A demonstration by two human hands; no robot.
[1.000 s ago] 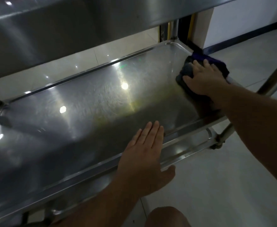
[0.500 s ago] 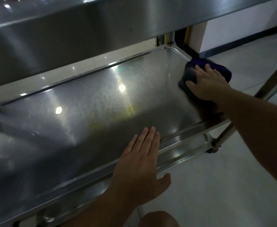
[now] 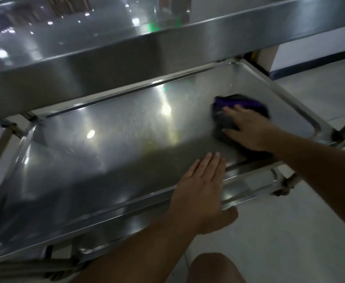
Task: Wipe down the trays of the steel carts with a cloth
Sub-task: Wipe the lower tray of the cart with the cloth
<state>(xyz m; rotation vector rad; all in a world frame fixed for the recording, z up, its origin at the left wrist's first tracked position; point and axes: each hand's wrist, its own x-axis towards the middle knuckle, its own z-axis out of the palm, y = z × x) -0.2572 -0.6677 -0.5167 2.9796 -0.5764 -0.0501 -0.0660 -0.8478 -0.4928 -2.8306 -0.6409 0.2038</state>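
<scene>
Item: lower steel tray [image 3: 110,152], raised rim all round. Purple-grey cloth [image 3: 228,117] at 2 o'clock on the tray floor, under the flat, spread right hand [image 3: 249,129]. Left hand [image 3: 202,188] flat, fingers straight, braced on the near rim at 5 o'clock. Risk: cloth snagging the right-hand corner; knuckles meeting the upper shelf [image 3: 126,64] overhead. Open tray floor lies toward 9 o'clock.

Pale glossy floor tiles [image 3: 290,231] spread out beneath and to the right of the hands, a white wall [image 3: 314,52] with a dark baseboard [image 3: 310,65] runs beyond them at upper right, and the light's dim.
</scene>
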